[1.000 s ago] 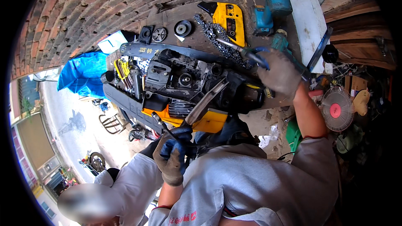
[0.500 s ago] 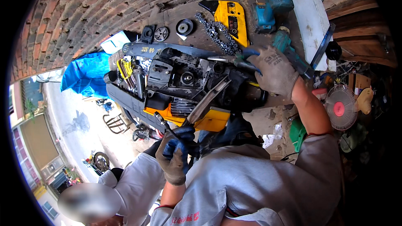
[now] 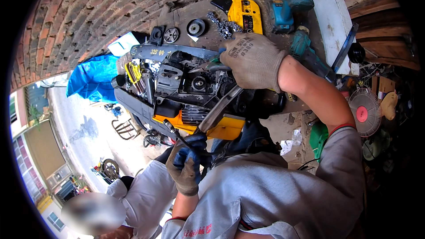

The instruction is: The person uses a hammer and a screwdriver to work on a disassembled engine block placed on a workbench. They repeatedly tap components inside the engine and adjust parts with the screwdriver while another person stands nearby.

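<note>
Over the opened chainsaw (image 3: 199,92), a green-handled tool (image 3: 216,66) is gripped by the right hand (image 3: 256,59), while a black tool (image 3: 171,128) is clasped nearer by the left hand (image 3: 184,168).

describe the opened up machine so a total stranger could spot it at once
Below the brick wall, find the cluttered workbench. The opened machine lies along its near side, before the long guide bar, with the right hand over its right part. Its grimy black face with a round hub, above yellow casing, sets it apart from that flat bar.
</note>
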`<state>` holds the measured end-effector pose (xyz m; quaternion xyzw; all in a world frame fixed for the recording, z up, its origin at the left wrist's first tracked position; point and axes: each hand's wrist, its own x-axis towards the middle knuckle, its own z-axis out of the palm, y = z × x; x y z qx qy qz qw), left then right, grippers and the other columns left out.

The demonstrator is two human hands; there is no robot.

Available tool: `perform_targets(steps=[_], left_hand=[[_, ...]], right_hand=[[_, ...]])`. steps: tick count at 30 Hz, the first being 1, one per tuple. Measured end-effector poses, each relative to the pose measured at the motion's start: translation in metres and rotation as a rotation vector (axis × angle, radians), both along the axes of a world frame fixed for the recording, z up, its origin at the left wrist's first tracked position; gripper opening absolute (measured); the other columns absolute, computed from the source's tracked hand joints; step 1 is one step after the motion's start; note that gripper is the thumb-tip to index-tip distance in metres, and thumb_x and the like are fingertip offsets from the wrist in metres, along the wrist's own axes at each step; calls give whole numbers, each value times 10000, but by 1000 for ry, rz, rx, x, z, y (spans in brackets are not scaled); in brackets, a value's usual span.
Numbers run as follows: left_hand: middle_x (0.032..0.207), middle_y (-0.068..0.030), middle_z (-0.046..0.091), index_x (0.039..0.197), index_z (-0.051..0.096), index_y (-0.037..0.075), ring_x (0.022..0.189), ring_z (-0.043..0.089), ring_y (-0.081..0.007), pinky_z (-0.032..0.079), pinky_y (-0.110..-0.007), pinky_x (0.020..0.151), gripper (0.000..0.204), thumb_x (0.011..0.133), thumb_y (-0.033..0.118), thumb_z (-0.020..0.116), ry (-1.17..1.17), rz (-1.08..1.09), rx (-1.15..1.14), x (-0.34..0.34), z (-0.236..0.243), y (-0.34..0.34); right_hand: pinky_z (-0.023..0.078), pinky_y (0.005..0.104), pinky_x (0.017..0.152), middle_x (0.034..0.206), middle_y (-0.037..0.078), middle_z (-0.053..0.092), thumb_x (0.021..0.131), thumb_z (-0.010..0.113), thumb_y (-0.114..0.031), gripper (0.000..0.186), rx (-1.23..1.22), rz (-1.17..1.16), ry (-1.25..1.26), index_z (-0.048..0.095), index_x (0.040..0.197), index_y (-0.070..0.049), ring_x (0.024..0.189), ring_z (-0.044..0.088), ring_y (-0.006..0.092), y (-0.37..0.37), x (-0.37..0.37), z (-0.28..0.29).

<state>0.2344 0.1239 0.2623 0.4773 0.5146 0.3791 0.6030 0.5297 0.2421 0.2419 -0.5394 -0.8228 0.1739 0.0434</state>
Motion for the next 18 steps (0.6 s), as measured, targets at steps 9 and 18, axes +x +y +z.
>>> perform_targets(steps=[9,18], left_hand=[[1011,-191,697,1106,618,-129,841,697,-227,591,-331,728,570,952,418,662,60,-1,28,-2,-4,1],[1074,-205,687,1098,634,-123,905,663,-214,543,-309,781,550,918,389,720,53,10,-28,-3,-1,2]], right_hand=[[544,434,849,968,101,689,738,694,-171,199,-14,55,8,735,902,-66,987,658,287,14,-11,8],[538,427,875,1001,93,683,773,700,-205,195,-23,155,-144,747,910,-74,1012,651,272,16,-10,26]])
